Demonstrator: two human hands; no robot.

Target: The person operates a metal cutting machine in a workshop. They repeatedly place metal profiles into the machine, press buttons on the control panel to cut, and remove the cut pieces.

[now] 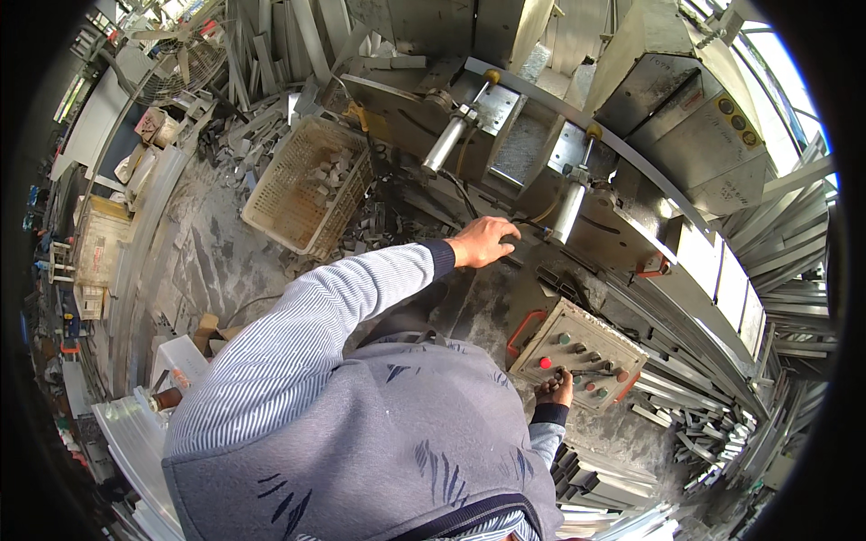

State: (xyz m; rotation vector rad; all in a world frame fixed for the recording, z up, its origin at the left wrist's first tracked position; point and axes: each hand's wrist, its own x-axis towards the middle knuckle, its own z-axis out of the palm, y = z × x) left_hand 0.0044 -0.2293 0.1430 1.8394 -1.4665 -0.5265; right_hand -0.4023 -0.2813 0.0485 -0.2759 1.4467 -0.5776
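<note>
My left hand (485, 242) reaches out beside the front of a large metal machine (631, 216), its fingers slightly bent and apart with nothing visible between them. Close by are thin cables and two silver pneumatic cylinders (448, 144) with yellow-knobbed ends. Down at the right, my right hand (554, 389) rests at the near edge of a worn control box (577, 329), fingers curled together against a small dark part among the controls; its exact kind is hidden. Next to those fingers is a red push button (545, 362). Green buttons (565, 338) and black knobs share the panel, which has red handles (526, 334).
A dirty cream plastic crate (311, 185) holding small metal offcuts stands left of the machine, with scraps strewn around it. Long metal profiles (798, 261) are stacked at the right. A floor fan (180, 63) stands at the far left, and more cut pieces (717, 442) lie at the lower right.
</note>
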